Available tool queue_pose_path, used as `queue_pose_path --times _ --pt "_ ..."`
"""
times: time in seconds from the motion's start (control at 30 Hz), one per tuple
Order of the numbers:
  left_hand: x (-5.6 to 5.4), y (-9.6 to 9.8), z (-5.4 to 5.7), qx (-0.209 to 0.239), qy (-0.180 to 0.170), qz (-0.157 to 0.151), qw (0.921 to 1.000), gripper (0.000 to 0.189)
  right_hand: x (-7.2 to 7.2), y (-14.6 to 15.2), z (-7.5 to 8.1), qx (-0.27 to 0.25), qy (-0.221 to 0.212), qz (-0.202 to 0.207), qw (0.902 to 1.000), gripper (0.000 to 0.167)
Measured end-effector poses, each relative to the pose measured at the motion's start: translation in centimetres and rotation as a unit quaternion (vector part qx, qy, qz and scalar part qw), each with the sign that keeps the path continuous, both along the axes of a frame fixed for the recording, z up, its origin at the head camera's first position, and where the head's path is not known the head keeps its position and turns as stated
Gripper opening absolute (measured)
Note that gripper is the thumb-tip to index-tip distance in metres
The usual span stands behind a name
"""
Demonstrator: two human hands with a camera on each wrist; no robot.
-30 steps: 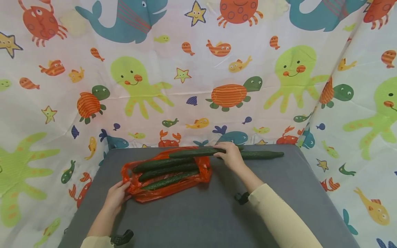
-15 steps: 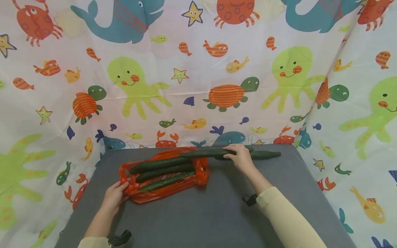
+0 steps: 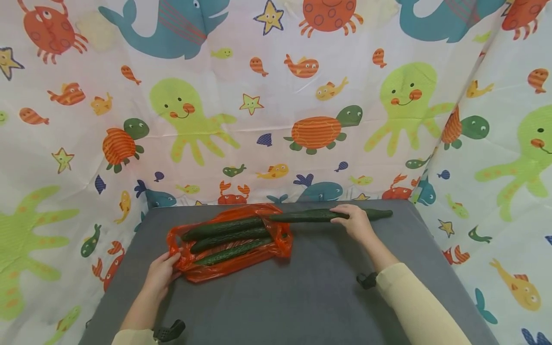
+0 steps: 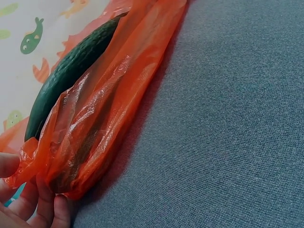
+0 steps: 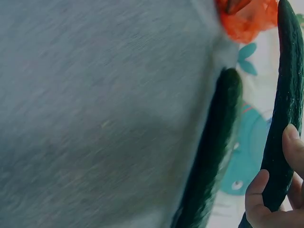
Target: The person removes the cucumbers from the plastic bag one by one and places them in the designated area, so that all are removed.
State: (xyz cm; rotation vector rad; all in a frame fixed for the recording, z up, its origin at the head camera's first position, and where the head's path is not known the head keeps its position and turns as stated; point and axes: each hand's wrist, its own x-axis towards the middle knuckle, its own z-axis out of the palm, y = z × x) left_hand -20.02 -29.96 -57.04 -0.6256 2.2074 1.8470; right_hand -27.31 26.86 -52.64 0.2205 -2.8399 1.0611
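My right hand [image 3: 354,223] grips a long dark green cucumber [image 3: 302,216] near its right end, thumb and fingers around it. In the right wrist view this cucumber [image 5: 285,85] is apart from a second cucumber [image 5: 213,152] lying on the table. The second one's right end [image 3: 379,214] shows beyond my right hand in the head view. An orange translucent plastic bag [image 3: 224,274] lies at the left with several cucumbers [image 3: 228,239] showing in its opening. My left hand [image 3: 159,274] pinches the bag's left end, as the left wrist view of the bag [image 4: 104,128] confirms.
A grey cloth-covered table [image 3: 276,306] lies under everything. A curtain [image 3: 258,143] printed with sea animals rises along its back and both sides. Both cucumbers on the right are close to the table's back edge.
My right hand has moved right with its cucumber, drawing it away from above the bag and over the cucumber on the table. My left hand and the bag stay in place.
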Motion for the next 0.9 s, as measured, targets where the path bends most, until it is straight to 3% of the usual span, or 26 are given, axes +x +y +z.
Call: queue_pose_path --times 0.53,0.9 --pt "-0.5 -0.2 -0.3 0.02 -0.011 -0.002 0.9997 0.056 0.4 5.7 -2.7 0.012 -0.02 -0.024 0.9995 0.037" --pt "-0.8 0.3 0.5 0.027 -0.032 -0.034 0.9985 0.06 0.3 7.4 -4.2 0.031 -0.031 -0.034 0.9985 0.036"
